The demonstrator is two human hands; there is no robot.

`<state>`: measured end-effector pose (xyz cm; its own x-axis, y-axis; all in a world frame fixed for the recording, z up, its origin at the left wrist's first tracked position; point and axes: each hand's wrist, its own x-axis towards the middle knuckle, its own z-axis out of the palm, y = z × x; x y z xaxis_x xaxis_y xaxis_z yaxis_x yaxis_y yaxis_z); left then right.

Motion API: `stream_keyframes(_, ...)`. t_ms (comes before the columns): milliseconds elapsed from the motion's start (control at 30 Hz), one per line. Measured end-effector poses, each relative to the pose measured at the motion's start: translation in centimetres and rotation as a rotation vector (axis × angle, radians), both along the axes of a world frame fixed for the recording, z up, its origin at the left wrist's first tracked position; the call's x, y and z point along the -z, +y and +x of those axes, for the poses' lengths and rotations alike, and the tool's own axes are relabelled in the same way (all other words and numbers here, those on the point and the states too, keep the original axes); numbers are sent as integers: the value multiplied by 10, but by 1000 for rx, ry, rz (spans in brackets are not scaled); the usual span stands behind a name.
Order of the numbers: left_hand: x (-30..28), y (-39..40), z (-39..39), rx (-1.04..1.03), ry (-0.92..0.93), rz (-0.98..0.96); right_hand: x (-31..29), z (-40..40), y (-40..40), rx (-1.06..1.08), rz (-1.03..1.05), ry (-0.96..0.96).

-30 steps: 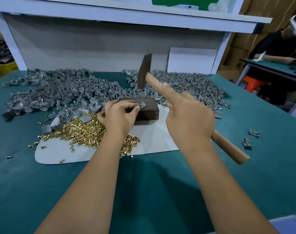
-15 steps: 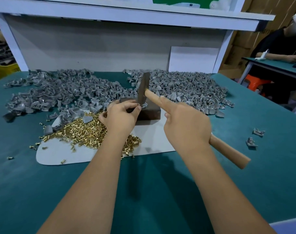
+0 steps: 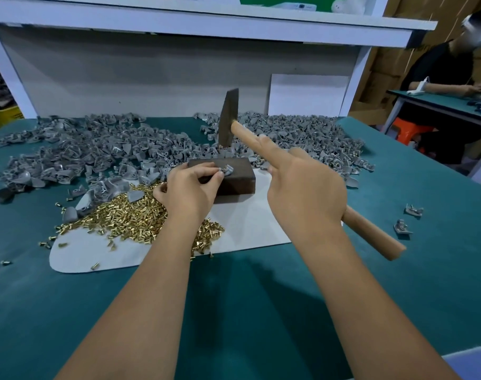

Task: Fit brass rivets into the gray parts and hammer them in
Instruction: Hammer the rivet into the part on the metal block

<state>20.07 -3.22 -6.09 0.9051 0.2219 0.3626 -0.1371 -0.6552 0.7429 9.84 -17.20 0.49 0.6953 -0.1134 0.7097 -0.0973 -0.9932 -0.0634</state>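
Observation:
A dark steel block (image 3: 235, 178) sits on a white mat (image 3: 242, 223) in the middle of the green table. My left hand (image 3: 190, 192) pinches a small gray part (image 3: 226, 169) on top of the block. My right hand (image 3: 302, 187) grips a wooden-handled hammer (image 3: 229, 120), index finger stretched along the handle. The hammer head is raised above and just behind the block. A heap of brass rivets (image 3: 129, 215) lies on the mat under my left wrist. Gray parts are piled in two big heaps, a left gray pile (image 3: 77, 149) and a right gray pile (image 3: 302, 135).
Two finished-looking gray parts (image 3: 406, 219) lie apart on the table at the right. Loose rivets (image 3: 46, 244) are scattered left of the mat. A white shelf frame (image 3: 201, 26) and back wall close the far side. Another person (image 3: 450, 86) works at a table far right.
The hammer came down onto the part on the block half a second ago and has swung back up. My left hand has stayed on the part.

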Motion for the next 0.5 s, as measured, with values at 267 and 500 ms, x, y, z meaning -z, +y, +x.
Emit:
stream_keyframes(267,1,2,0,29,23,-57,0,7,-9,-13,63,155)
stream_keyframes(500,-1,2,0,19,60,-37,8,26,-21,56,289,118)
